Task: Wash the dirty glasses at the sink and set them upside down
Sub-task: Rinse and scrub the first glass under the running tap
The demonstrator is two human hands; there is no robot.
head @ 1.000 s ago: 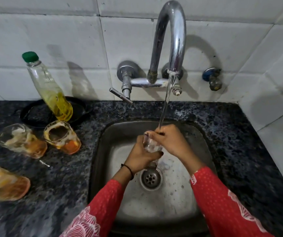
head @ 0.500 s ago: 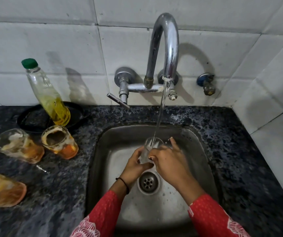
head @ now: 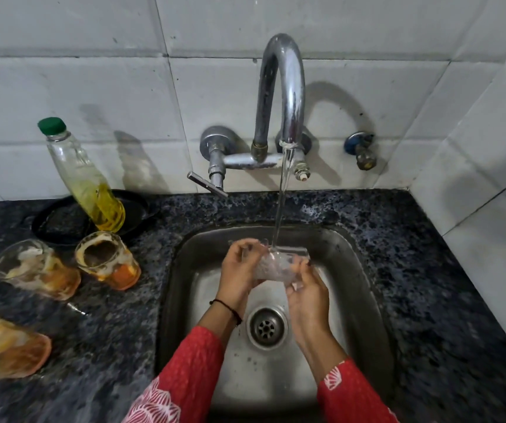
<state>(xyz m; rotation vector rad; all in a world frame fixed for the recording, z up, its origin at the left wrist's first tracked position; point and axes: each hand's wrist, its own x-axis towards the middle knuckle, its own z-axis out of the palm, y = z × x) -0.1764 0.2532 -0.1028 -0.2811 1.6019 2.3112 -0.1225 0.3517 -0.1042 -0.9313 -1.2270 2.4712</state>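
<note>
Head camera: I see the glass right under the tap, lying sideways, long way left to right. My left hand wraps fingers round its left end. My right hand wraps fingers round its right end.

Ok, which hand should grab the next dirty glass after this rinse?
Left, probably. Both grip the rinsed glass, but the left hand is nearer the dirty glasses on the counter; the right hand would cross over.
</note>
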